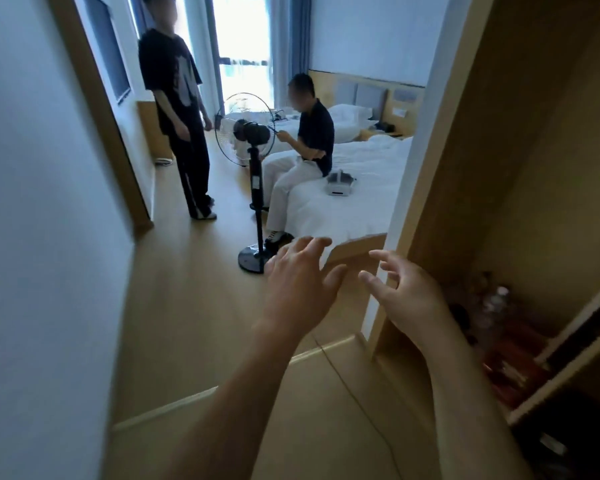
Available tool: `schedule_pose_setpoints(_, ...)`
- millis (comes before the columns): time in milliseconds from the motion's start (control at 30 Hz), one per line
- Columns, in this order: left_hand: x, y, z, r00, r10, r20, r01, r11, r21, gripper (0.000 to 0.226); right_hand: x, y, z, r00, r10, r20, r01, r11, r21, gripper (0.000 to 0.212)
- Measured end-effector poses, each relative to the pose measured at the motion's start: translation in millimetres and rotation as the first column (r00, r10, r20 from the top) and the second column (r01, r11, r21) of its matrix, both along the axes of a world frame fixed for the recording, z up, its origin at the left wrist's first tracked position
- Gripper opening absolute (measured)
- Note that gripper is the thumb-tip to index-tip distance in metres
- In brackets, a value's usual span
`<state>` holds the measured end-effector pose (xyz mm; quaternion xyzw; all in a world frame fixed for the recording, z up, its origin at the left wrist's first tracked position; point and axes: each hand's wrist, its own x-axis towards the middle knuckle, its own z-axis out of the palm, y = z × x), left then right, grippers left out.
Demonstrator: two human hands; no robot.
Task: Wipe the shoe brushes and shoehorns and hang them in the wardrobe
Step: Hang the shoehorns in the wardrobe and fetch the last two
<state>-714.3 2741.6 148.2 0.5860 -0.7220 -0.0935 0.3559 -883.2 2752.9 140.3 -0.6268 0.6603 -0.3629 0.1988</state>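
On the far left a person (pixel 174 109) stands by the wall. A fan (pixel 248 133) stands on the floor next to a person sitting (pixel 309 150) on the bed (pixel 354 188). Near us, the left hand (pixel 297 278) and right hand (pixel 409 292) reach out with fingers spread, holding nothing. On the right is the open wardrobe (pixel 534 168). No brush or shoehorn can be seen.

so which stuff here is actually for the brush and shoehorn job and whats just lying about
For the job:
- wardrobe, open on the right
- left hand, empty
- right hand, empty
- no brushes or shoehorns in view

Lying about:
- standing fan
- bed with a white case
- bottles low in the wardrobe
- floor cable
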Motion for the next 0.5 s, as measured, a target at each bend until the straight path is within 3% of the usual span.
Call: schedule_pose_setpoints(500, 141.4, -137.6, -30.2, 0.93, 0.361, 0.072, -0.367, 0.919, 0.14, 0.048, 155.8, -197.3, -30.6, 0.895, 0.447, -0.006, -0.446, 0.893, 0.063, 0.049)
